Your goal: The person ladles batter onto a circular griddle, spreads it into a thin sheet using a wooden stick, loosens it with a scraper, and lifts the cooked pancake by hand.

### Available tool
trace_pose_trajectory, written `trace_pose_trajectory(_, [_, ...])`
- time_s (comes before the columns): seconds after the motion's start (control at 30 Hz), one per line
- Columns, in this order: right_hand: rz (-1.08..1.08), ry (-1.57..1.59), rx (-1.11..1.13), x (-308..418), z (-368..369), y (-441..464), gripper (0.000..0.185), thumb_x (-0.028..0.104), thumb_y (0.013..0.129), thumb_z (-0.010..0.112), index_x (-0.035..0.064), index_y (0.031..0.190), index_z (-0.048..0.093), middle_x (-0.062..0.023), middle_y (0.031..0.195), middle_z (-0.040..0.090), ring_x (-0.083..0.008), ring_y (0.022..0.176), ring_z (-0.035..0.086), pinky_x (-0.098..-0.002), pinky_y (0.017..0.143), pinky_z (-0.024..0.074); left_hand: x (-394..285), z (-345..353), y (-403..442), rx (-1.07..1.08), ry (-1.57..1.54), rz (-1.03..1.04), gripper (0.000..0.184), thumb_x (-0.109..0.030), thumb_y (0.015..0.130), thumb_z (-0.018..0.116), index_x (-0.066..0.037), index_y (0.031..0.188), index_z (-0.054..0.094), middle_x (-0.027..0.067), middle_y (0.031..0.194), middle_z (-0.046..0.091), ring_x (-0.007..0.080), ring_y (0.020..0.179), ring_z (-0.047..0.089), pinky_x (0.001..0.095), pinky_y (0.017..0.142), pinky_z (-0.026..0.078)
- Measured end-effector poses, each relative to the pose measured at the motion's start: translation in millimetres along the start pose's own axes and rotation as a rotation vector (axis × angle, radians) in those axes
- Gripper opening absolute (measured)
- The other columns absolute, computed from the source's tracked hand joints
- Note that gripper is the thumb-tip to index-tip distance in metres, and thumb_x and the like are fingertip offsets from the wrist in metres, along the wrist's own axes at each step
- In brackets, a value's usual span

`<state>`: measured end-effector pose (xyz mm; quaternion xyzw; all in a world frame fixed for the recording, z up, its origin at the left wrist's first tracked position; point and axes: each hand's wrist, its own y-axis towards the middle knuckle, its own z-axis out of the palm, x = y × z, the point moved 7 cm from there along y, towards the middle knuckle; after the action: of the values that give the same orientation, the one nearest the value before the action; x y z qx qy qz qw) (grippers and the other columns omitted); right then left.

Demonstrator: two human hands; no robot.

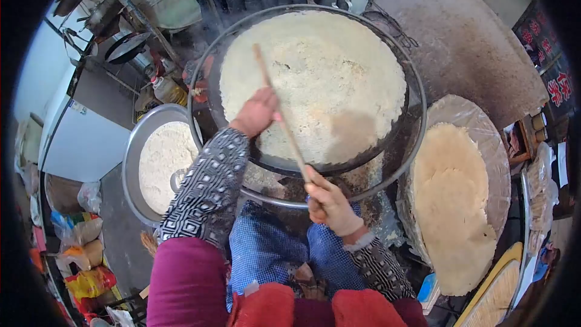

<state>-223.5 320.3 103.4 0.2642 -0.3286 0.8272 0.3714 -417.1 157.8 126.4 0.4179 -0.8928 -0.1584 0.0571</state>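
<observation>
You're holding a slim, pale wooden stick (pixel 292 142)
Your left hand (pixel 256 112) is gripping its middle above a grainy, cream batter disc (pixel 321 55); your right hand (pixel 330 203) is clasping its near end.

Place: looks like a working kitchen, perhaps a small food workshop; home or business, hard to tell.
Griddle (pixel 339 168): broad, round, spread almost to the edge with pale batter (pixel 315 73).
Basin (pixel 131 166): metal, wide, holds a pale, mealy mixture (pixel 163 157).
Flatbread (pixel 451 188): big, tan, lies on plastic sheeting (pixel 445 112) at the right.
Pans (pixel 126 49): dark, kept at the upper left near a bottle (pixel 169 92) of yellow liquid.
Signboard (pixel 557 85): dark, lettered in red, at the far right edge.
Packets (pixel 91 283): colourful, crowded at lower left.
</observation>
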Motion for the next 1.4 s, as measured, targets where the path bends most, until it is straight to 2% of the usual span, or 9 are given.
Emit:
trace_pose_trajectory(0.17, [-0.051,-0.401,0.016,-31,32,35,0.055,0.013,0.087,0.053,0.0160,0.138,0.033,0.0033,0.057,0.047,-0.0046,0.044,0.045,-0.0207,0.037,0.0354,49,-26,-108,0.195,0.108,-0.262,0.057,-0.027,0.080,0.057,0.010,0.122,0.039,0.0252,0.130,0.039,0.0359,0.125,0.034,0.0434,0.106,0.024])
trace_pose_trajectory(0.3, [-0.094,-1.009,-0.108,-40,28,-34,0.056,0.028,0.086,0.052,0.0177,0.137,0.031,-0.0233,0.080,0.061,-0.0372,0.070,0.062,-0.0421,0.065,0.0474,-23,-49,-135,0.067,0.137,-0.263,0.077,-0.029,0.070,0.067,0.006,0.130,0.033,0.0228,0.134,0.036,0.0387,0.128,0.029,0.0467,0.107,0.021])
trace_pose_trajectory(0.4, [-0.402,-0.890,-0.506,-61,-27,-117,0.055,0.022,0.088,0.049,0.0170,0.139,0.030,-0.0088,0.063,0.059,-0.0148,0.050,0.056,-0.0299,0.047,0.0464,-123,-48,-34,0.012,-0.261,0.002,0.081,-0.031,0.064,0.071,0.002,0.129,0.035,0.0212,0.137,0.032,0.0363,0.128,0.030,0.0459,0.107,0.022])
trace_pose_trajectory(0.53, [-0.146,-0.400,-0.816,-42,-54,-171,0.055,0.023,0.091,0.047,0.0202,0.141,0.025,-0.0015,0.060,0.052,-0.0093,0.045,0.047,-0.0255,0.043,0.0421,-242,35,71,-0.025,-0.272,0.481,0.072,-0.036,0.069,0.063,0.006,0.123,0.042,0.0241,0.128,0.041,0.0349,0.123,0.038,0.0394,0.105,0.030])
trace_pose_trajectory(0.7, [-0.068,0.386,-0.222,-29,-63,-143,0.047,0.023,0.093,0.045,0.0291,0.138,0.031,0.0016,0.055,0.038,-0.0046,0.039,0.030,-0.0206,0.039,0.0299,-203,46,77,0.064,-0.102,0.405,0.067,-0.042,0.070,0.059,0.008,0.113,0.048,0.0231,0.118,0.049,0.0360,0.117,0.043,0.0399,0.103,0.033])
trace_pose_trajectory(0.83, [0.082,0.524,-0.045,-26,-38,-103,0.043,0.022,0.095,0.041,0.0321,0.136,0.032,0.0043,0.053,0.032,-0.0048,0.038,0.027,-0.0205,0.039,0.0289,-134,21,54,0.031,-0.090,0.232,0.061,-0.044,0.070,0.055,0.007,0.103,0.051,0.0217,0.115,0.051,0.0361,0.114,0.045,0.0401,0.100,0.036])
trace_pose_trajectory(1.13, [0.079,-0.150,-0.032,-17,17,-15,0.051,0.015,0.092,0.045,0.0169,0.140,0.029,0.0033,0.060,0.040,-0.0050,0.041,0.036,-0.0205,0.038,0.0325,7,-5,-48,0.100,0.046,-0.066,0.062,-0.044,0.075,0.054,0.004,0.113,0.047,0.0219,0.123,0.045,0.0373,0.120,0.039,0.0430,0.102,0.031])
trace_pose_trajectory(1.3, [0.003,-0.466,-0.245,-8,12,-33,0.052,0.011,0.087,0.048,0.0117,0.137,0.035,0.0019,0.069,0.050,-0.0047,0.042,0.043,-0.0184,0.037,0.0347,-17,-65,-131,-0.136,0.078,-0.293,0.066,-0.037,0.082,0.054,0.005,0.128,0.034,0.0241,0.135,0.034,0.0385,0.129,0.027,0.0518,0.106,0.017])
trace_pose_trajectory(1.4, [-0.008,-0.434,-0.355,-28,-14,-30,0.050,0.008,0.086,0.051,0.0149,0.134,0.041,-0.0006,0.070,0.056,-0.0064,0.044,0.048,-0.0212,0.036,0.0383,-33,-48,-186,0.048,0.055,-0.289,0.049,-0.034,0.081,0.056,0.004,0.111,0.047,0.0215,0.119,0.044,0.0373,0.123,0.034,0.0524,0.106,0.017])
